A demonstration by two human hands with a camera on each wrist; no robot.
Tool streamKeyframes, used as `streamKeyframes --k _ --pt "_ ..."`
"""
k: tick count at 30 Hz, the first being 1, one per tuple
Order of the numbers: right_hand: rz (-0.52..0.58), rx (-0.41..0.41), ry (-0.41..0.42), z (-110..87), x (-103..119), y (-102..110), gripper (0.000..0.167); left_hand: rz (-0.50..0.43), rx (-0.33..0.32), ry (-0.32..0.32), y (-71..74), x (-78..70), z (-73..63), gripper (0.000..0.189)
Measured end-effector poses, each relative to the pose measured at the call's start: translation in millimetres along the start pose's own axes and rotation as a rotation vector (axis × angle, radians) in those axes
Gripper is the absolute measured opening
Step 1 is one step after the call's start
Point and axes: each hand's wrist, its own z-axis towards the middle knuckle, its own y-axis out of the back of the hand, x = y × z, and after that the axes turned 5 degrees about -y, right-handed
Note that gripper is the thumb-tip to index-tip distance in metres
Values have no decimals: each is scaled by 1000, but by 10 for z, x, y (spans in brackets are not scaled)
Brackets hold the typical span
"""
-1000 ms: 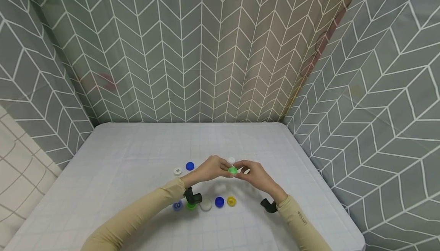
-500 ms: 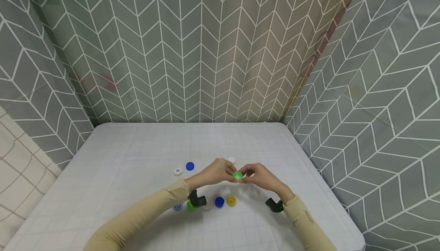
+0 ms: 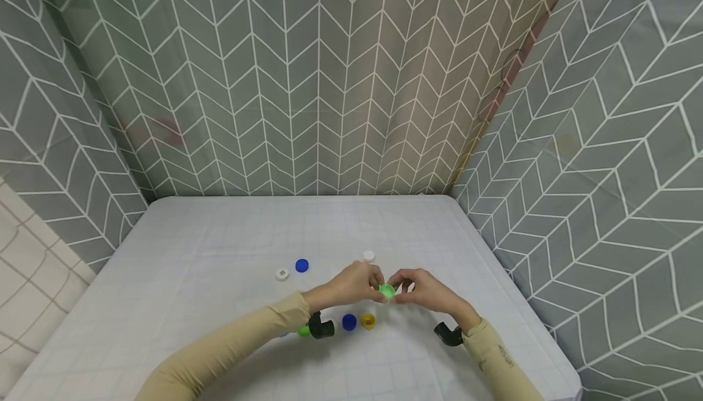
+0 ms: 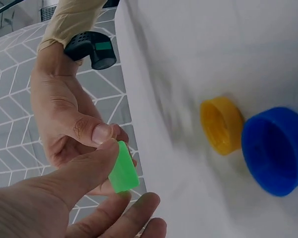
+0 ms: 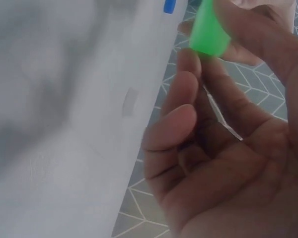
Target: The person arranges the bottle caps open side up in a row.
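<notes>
My left hand and right hand hold one bright green bottle cap between them above the white table. Each hand pinches one side of it with thumb and fingertips. From the head its hollow side shows, turned up toward the camera. In the left wrist view the cap is seen side-on, with both thumbs at its upper end. The right wrist view catches the cap at the top, under the right thumb; the other right fingers curl loosely below.
Nearer on the table lie a yellow cap, a dark blue cap and a green cap partly behind the left wrist camera. Farther back are a blue cap and two white caps. Patterned curtains surround the table.
Both hands have moved right and nearer with the green cap, whose hollow side has turned toward the head camera. The left wrist now covers the light-coloured cap in the near row.
</notes>
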Motion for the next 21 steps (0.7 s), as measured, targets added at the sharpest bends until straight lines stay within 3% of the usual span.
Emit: streamKeyframes --k 7,14,21 --pt "-29 98 -40 -19 26 -34 27 212 38 13 -110 -36 -31 27" --pt "-61 194 -109 -18 57 -62 29 265 61 6 -239 -52 -69 25" --pt "-80 226 -102 -1 51 -106 29 303 73 -13 -337 -5 -66 24"
